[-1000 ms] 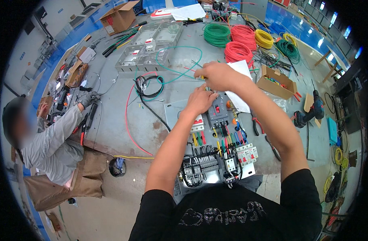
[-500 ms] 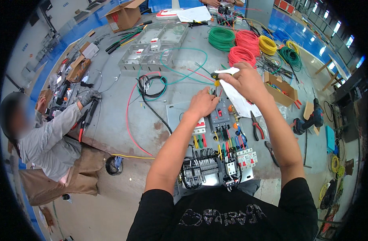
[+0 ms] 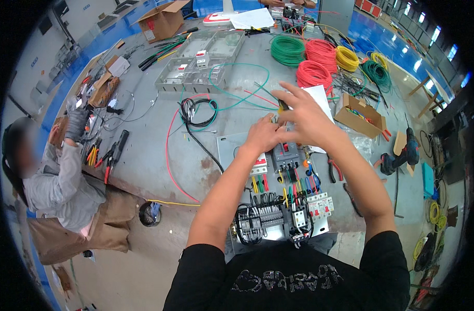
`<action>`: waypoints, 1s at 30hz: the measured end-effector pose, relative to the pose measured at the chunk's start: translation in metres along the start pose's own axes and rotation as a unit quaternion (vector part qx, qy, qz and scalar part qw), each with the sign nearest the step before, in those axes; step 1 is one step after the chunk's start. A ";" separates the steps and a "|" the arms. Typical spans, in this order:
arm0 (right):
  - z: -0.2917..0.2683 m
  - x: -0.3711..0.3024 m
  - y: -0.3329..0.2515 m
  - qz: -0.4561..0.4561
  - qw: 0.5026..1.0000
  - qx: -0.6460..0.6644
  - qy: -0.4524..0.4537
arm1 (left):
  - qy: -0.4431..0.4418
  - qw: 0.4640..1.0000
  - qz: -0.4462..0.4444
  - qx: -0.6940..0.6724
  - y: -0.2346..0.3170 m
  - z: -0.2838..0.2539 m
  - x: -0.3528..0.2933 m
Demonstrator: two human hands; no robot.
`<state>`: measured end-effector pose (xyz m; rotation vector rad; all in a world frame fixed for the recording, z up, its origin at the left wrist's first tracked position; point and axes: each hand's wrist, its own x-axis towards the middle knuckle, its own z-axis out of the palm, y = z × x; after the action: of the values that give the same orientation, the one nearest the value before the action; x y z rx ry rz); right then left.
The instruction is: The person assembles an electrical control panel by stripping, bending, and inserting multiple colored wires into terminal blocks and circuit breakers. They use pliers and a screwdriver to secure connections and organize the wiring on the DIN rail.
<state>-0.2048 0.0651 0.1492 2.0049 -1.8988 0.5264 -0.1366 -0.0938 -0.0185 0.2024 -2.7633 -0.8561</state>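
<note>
While both hands are hovering over the grey metal mounting panel of breakers and coloured wires (image 3: 278,207), the right hand (image 3: 304,116) is pinching a small yellow-and-black tool (image 3: 282,107) upright; the left hand (image 3: 263,133), fingers curled, is steadying something I cannot tell beneath.

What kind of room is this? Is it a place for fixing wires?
Probably an electrical wiring workshop or training room: coils of coloured wire lie on a big grey table, and a panel of breakers and relays sits below the person's hands.

Thin green wire (image 3: 268,92) pinched above grey panel (image 3: 232,147) w/ breakers, running back-left.
</note>
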 end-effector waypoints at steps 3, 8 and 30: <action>-0.013 -0.029 0.008 0.053 0.997 0.033 0.034 | 0.027 0.999 -0.031 0.024 0.001 0.006 -0.002; 0.025 -0.047 0.025 0.337 0.937 0.091 -0.013 | 0.026 0.999 -0.034 0.011 0.006 0.005 0.002; 0.104 -0.043 0.025 0.302 0.915 0.248 0.103 | 0.030 0.999 -0.038 0.018 0.005 0.005 0.001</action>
<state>-0.2269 0.0516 0.0368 1.4684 -2.4010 1.4428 -0.1390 -0.0866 -0.0197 0.3365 -2.7318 -0.8051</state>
